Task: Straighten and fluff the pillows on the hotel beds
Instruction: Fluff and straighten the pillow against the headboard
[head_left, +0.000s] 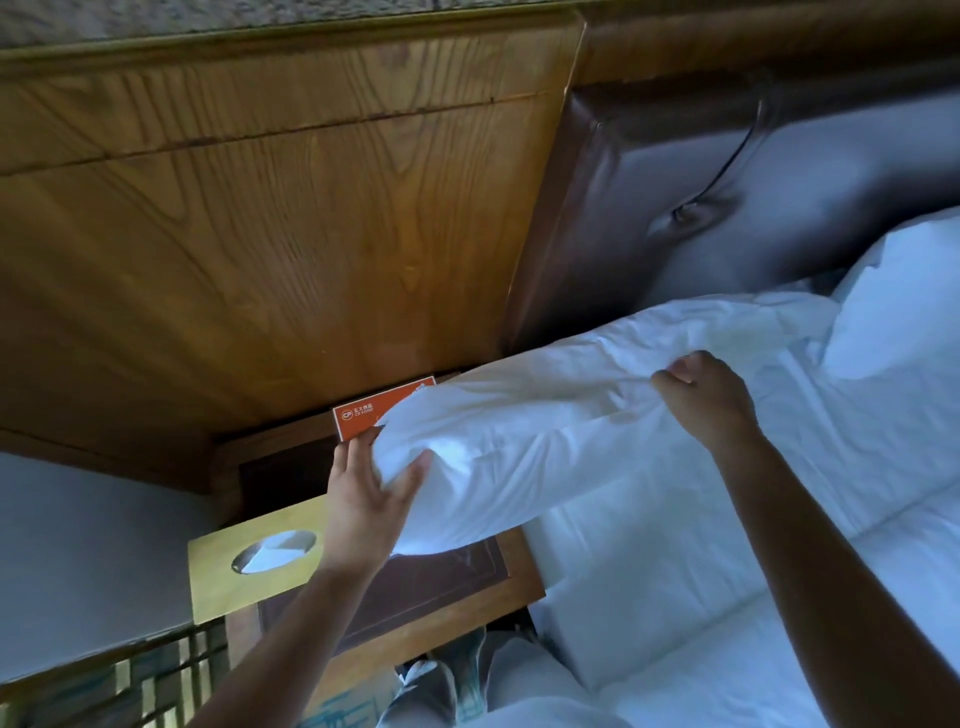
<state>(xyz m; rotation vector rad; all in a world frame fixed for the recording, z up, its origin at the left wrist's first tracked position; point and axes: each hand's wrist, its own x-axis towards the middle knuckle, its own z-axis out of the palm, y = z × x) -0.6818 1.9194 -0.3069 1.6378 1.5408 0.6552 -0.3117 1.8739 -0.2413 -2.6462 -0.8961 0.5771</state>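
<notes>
At far left a pale wall meets a wood panel (270, 218) that rises behind a bedside tabletop (447, 597). On the tabletop sits a wooden tissue box (223, 582) with a white tissue showing in its oval slot. Behind it stands an orange card (363, 415); its logo reads "CP" with "CP FOOD" under small characters too fine to read, and its right part is hidden by the pillow.

The left hand (363, 504) grips the left end of the pillow (545, 415), fingers curled behind the end and the thumb pressing into the front of the fabric. That end hangs over the tabletop, off the bed's edge.

The pillow is white, long and creased, and lies across the head of the bed (727, 597), close to the dark padded headboard (701, 208).

The right hand (706, 395) pinches a fold of the pillow's cover near its middle, fingers curled tight on the cloth.

At far right a second pillow (904, 291) leans against the headboard, touching the first. White bedding covers the bed below.
</notes>
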